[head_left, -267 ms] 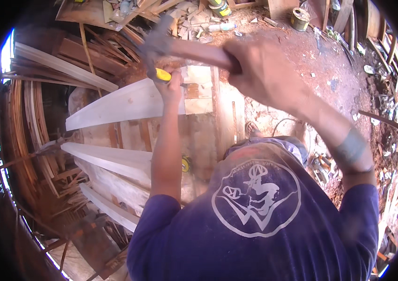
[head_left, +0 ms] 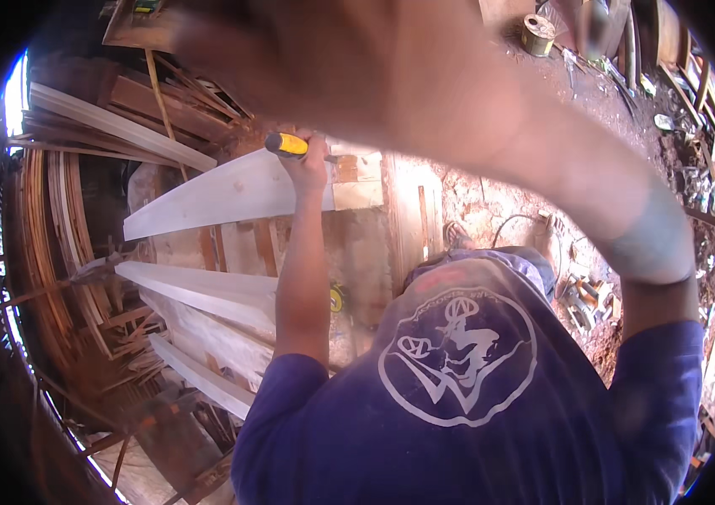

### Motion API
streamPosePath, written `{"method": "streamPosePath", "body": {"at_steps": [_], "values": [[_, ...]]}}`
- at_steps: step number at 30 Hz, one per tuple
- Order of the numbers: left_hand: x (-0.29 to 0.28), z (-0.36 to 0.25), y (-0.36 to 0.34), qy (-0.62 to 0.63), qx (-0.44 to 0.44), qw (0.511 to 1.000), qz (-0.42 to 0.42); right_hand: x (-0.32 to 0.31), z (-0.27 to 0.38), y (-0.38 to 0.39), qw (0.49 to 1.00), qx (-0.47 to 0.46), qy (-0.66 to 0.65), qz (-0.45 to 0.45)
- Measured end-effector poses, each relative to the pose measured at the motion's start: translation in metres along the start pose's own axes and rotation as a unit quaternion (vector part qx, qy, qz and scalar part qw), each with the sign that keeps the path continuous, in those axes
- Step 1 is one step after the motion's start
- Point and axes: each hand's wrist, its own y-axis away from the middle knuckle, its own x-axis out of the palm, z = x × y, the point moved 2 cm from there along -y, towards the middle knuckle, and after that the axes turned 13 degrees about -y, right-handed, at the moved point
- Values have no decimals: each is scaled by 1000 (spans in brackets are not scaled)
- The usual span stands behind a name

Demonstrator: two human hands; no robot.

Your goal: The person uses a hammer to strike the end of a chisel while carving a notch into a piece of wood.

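Note:
My left hand (head_left: 311, 168) is closed around a chisel (head_left: 292, 146) with a yellow and black handle. The chisel's tip meets a notched, darker patch near the end of a pale tapered board (head_left: 223, 189). Lighter bare wood (head_left: 359, 195) surrounds that patch. High and very close to the view is my right hand (head_left: 425, 76), smeared by motion. It gripped a hammer by its wooden handle a moment ago; the hammer itself cannot be made out now behind the blur.
Two more pale boards, one in the middle (head_left: 197, 286) and one nearer (head_left: 202, 374), lie alongside. A yellow tape measure (head_left: 336, 297) rests beside my left forearm. Stacked planks (head_left: 63, 244) line the left. An open can (head_left: 538, 34) stands on the littered floor at the far right.
My right hand has swung up toward the view, taking the hammer out of plain sight. The left hand and chisel have stayed at the same spot on the board.

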Motion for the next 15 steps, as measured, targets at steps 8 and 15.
{"method": "streamPosePath", "body": {"at_steps": [8,15], "values": [[4,3,1,24,9,1000,2,18,-37,27,949,114,93,279],[11,-11,10,-3,27,999,-42,21,-13,1,995,-26,-84,-55]]}}
